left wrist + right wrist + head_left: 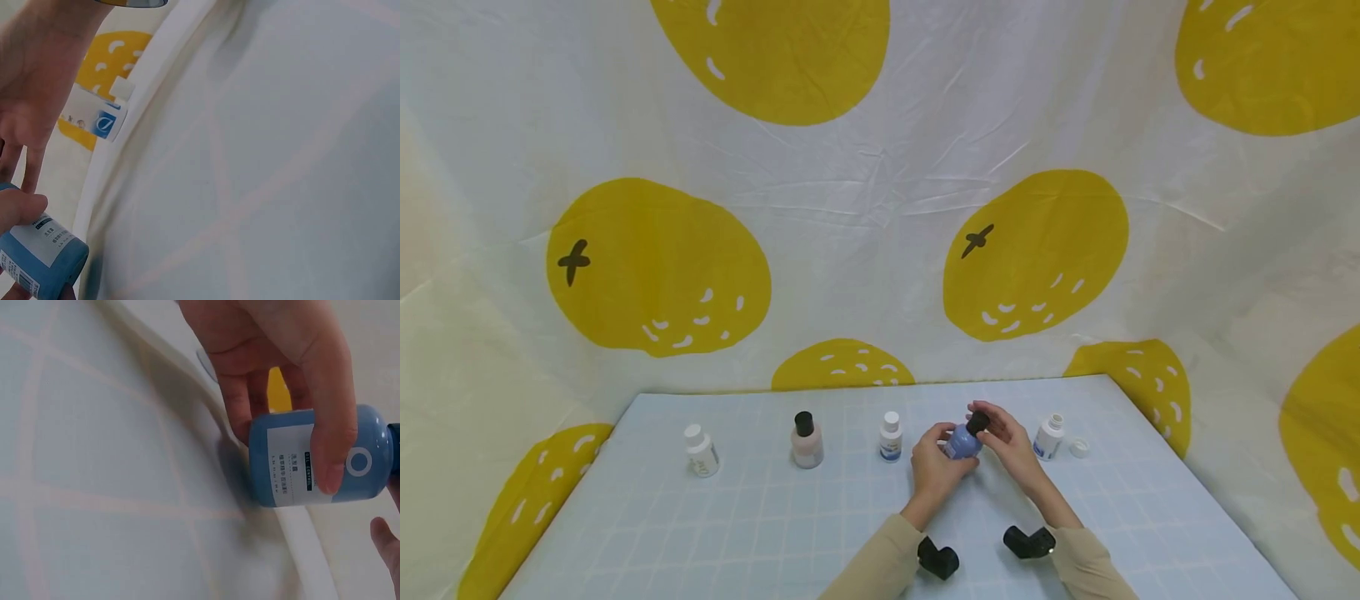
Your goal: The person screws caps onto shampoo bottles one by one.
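A blue bottle (964, 442) with a black cap (977, 422) is tilted above the table. My left hand (936, 471) grips its body, the thumb lying across the white label. At the cap is my right hand (1009, 446), its fingers curved round the cap's sides. One right fingertip (382, 531) stands a little apart from the bottle in the right wrist view. Just right of the hands is an uncapped white bottle (1048, 437), with a white cap (1079, 448) lying beside it. Left of the hands stands a capped white bottle (891, 437) with a blue label.
Farther left stand a pale pink bottle (807, 443) with a black cap and another white bottle (702, 452). All are on a pale blue checked tablecloth (737, 525). A white curtain (865, 250) with yellow fruit prints rises behind. Black devices (1028, 543) sit at the wrists.
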The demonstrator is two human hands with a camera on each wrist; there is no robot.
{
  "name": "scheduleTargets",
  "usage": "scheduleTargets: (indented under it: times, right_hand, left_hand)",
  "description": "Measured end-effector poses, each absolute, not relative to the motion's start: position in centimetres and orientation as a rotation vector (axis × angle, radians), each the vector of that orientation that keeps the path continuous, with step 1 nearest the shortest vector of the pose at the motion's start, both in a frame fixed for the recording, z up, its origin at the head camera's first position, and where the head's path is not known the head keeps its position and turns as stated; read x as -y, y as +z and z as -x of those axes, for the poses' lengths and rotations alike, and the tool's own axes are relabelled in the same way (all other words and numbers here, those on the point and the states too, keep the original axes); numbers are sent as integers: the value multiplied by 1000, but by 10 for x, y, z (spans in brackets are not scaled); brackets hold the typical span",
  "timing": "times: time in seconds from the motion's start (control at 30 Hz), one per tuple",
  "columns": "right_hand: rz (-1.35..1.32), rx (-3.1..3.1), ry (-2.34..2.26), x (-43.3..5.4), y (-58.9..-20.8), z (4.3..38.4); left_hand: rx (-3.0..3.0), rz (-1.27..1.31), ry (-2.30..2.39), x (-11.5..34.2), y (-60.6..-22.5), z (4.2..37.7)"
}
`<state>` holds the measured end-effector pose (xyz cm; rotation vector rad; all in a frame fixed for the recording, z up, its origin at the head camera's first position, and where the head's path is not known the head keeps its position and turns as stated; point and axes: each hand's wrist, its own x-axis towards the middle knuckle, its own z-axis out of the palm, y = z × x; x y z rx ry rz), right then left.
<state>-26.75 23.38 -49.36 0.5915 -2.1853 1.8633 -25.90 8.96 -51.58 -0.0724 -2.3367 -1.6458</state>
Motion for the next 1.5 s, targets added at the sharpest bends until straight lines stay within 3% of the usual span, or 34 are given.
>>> scheduleTargets:
  times: [0.4,1.0,1.3,1.5]
  right_hand:
    - [-538,2219,1833,-236,-486,260]
    - [13,2341,1688,-222,-486,264]
    - [7,2349,1686,-217,-482,264]
    - [-254,2276,1781,-222,-482,262]
  left_hand:
    - [2318,63,-1683,-91,-517,261]
    - [2315,24,-1676,-91,-518,256]
    - [2330,32,-1705,-92,-515,254]
    - [2314,26,-1691,-91,-518,256]
